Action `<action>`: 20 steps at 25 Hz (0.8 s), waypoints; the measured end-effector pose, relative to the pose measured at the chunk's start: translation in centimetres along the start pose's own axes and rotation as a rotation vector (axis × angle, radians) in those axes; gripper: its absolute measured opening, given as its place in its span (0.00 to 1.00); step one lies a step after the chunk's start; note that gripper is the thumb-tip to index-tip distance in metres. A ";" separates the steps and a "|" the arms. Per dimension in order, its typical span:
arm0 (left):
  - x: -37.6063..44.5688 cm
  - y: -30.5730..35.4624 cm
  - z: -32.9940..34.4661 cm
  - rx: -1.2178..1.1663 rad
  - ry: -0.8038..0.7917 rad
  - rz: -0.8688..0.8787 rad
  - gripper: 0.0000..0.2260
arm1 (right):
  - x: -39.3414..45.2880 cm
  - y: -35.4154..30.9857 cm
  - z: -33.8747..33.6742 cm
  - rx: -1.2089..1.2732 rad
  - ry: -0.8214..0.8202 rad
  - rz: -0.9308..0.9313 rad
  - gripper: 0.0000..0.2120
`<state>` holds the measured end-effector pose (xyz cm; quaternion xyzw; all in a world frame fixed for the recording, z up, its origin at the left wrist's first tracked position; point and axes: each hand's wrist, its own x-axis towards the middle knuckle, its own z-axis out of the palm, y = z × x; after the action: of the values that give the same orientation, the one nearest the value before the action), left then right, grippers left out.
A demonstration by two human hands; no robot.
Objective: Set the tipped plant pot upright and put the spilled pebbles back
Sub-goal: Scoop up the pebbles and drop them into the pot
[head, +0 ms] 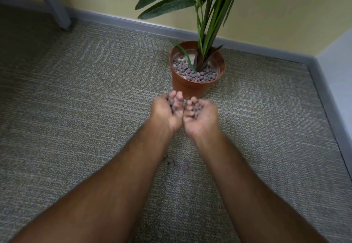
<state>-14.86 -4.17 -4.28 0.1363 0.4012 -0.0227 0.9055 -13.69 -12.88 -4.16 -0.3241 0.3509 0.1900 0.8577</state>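
A terracotta plant pot stands upright on the carpet near the wall, with a green leafy plant rising from it. Grey-brown pebbles cover part of the pot's top around the stem. My left hand and my right hand are side by side, palms up and cupped, each holding a heap of pebbles, just in front of and below the pot's near wall. Several loose pebbles lie on the carpet between my forearms.
Grey carpet covers the floor. A grey skirting board runs along the yellow wall behind the pot and turns down the right side. A grey furniture leg stands at the back left.
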 end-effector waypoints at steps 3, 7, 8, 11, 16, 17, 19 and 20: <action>1.0 2.2 4.9 0.105 0.000 0.029 0.19 | 1.3 -3.8 3.7 -0.017 -0.018 0.037 0.15; 2.9 4.4 9.6 0.336 0.091 0.134 0.17 | 3.0 -7.0 8.1 -0.031 -0.018 0.007 0.20; 3.2 4.8 10.3 0.371 0.101 0.152 0.16 | 3.3 -7.4 8.9 -0.058 0.007 -0.036 0.19; 3.6 5.8 11.3 0.433 0.070 0.170 0.13 | 4.0 -7.6 10.0 -0.172 0.054 -0.087 0.19; 2.1 6.1 11.1 0.486 -0.054 0.144 0.14 | 4.9 -7.4 10.2 -0.204 -0.060 -0.007 0.24; 1.8 6.0 11.0 0.490 -0.071 0.140 0.14 | 5.4 -7.4 10.3 -0.201 -0.103 0.024 0.26; 1.3 5.7 10.6 0.473 -0.096 0.141 0.15 | 6.0 -7.4 10.3 -0.177 -0.165 0.080 0.35; 1.2 5.6 10.4 0.472 -0.106 0.149 0.16 | 6.3 -7.5 10.3 -0.174 -0.190 0.091 0.38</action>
<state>-5.73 -1.42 2.75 0.3718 0.3258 -0.0561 0.8675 -0.32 -10.52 0.08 -0.3617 0.2648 0.2881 0.8462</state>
